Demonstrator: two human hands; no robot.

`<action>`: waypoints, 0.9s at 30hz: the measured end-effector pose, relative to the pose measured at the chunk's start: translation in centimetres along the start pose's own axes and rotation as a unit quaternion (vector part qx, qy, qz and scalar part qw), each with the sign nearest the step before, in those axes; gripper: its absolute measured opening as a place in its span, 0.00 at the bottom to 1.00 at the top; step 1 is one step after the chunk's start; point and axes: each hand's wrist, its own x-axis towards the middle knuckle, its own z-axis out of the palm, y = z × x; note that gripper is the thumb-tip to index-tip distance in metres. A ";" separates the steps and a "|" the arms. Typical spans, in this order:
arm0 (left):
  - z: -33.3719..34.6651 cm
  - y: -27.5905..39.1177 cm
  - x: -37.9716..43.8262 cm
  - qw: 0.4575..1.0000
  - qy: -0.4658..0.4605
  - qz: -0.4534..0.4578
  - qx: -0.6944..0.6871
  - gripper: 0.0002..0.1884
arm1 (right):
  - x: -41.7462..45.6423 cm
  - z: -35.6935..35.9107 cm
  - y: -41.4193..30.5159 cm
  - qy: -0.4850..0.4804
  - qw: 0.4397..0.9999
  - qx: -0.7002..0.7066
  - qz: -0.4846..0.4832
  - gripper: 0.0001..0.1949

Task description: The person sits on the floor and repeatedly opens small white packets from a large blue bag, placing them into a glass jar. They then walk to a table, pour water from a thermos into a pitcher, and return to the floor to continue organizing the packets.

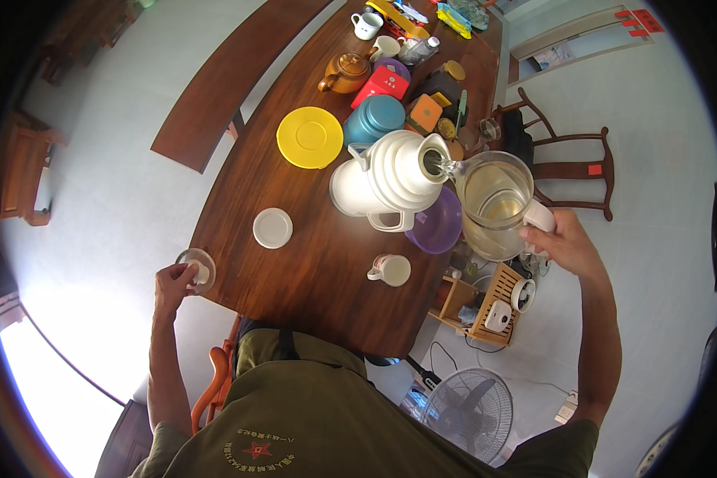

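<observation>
My right hand (564,242) grips the handle of a clear pitcher (495,206), tilted with its spout at the open mouth of a white vacuum flask (388,173). Water shows at the spout, and liquid remains inside the pitcher. The flask stands on the wooden table (328,305). At the table's left edge my left hand (175,285) pinches the knob of a round clear lid (207,267). Between the two hands lie a round white lid (273,227) and a white mug (393,270). A purple bowl (439,226) sits beside the flask, partly behind the pitcher.
Behind the flask stand a yellow-lidded container (309,137), a blue canister (377,116), a red box (385,82) and a brown teapot (348,70). A wooden bench (227,83) runs along the left. To the right are a slatted stand (502,299), a chair (573,170) and a fan (469,412).
</observation>
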 end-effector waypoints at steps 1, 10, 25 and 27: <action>0.0 0.0 0.0 1.000 0.001 -0.001 -0.001 0.25 | 0.0 -0.1 -0.1 0.000 1.000 -0.003 0.001 0.13; 0.0 -0.6 0.3 1.000 0.005 -0.002 0.003 0.24 | -0.1 -0.7 -1.1 -0.005 1.000 -0.027 -0.004 0.14; 0.1 -0.5 0.1 1.000 -0.002 -0.001 -0.010 0.24 | 0.4 -2.0 -2.3 -0.028 0.997 -0.074 -0.020 0.18; 0.2 -0.1 0.0 1.000 -0.004 -0.002 -0.006 0.24 | 0.5 -2.1 -2.3 -0.032 0.996 -0.075 -0.022 0.19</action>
